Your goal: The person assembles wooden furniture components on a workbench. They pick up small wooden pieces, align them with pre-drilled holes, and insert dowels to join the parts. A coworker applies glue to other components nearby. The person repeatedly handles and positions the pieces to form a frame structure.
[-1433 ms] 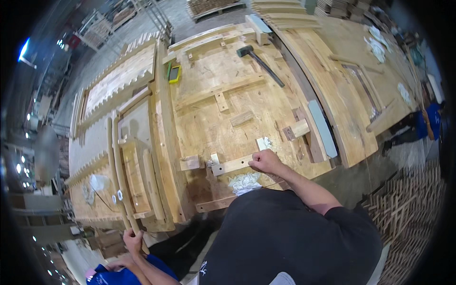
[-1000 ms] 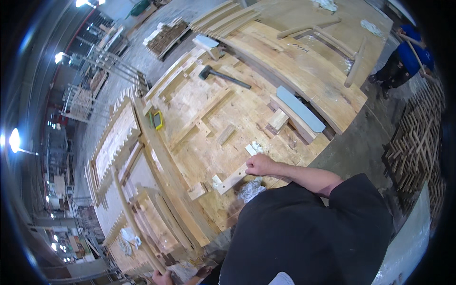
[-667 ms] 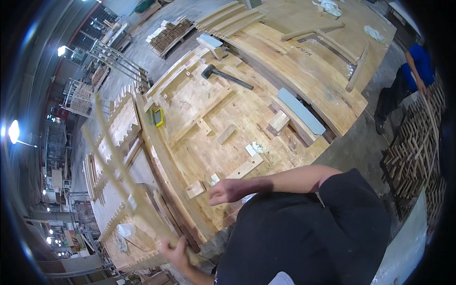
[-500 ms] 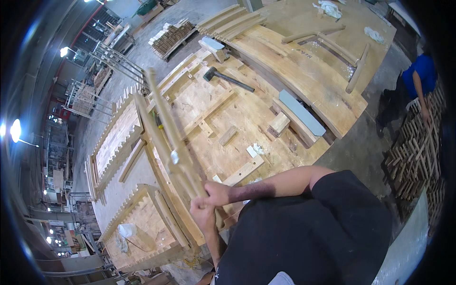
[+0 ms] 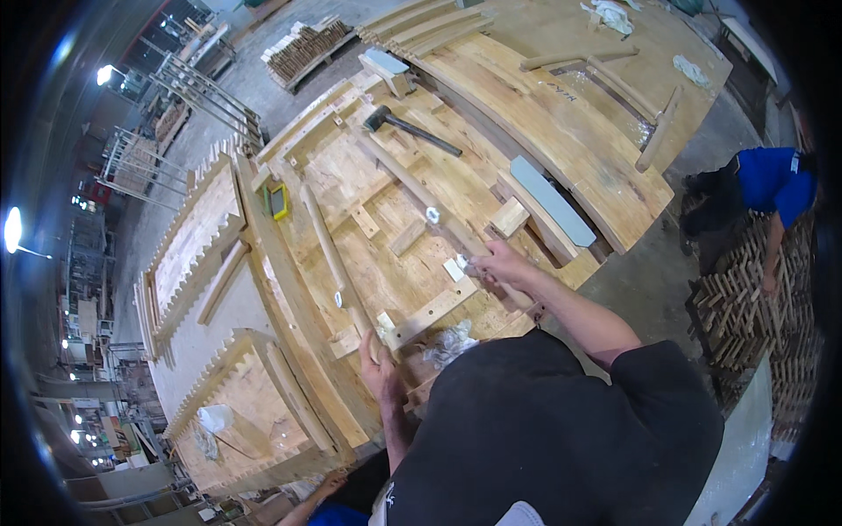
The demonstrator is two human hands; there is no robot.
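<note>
My left hand [image 5: 381, 373] is wrapped round the near end of a long, slightly curved wooden rod [image 5: 324, 237], like a chair leg, slanting away over the plywood worktop. Further right, my right hand [image 5: 509, 266] grips a similar wooden rod [image 5: 399, 174], its far end close to the mallet. Each rod carries a white patch partway along, perhaps glue. Between the two rods, wooden blocks and a drilled wooden strip [image 5: 434, 313] are fixed to the worktop [image 5: 351, 180]. Crumpled white plastic [image 5: 449, 342] lies near my body.
A black mallet [image 5: 421, 133] rests at the far side. Grey-topped clamping blocks [image 5: 551, 202] stand along the right. Notched wooden racks [image 5: 197, 280] lie left. A joined wooden frame [image 5: 623, 88] sits far right. A co-worker in blue [image 5: 772, 180] bends over stacked wooden pieces; another person's arm [image 5: 311, 501] shows below.
My hands, earlier close together with the rods at the left, have parted. My right hand has carried one rod rightward; both rods now lie low over the worktop, spaced apart.
</note>
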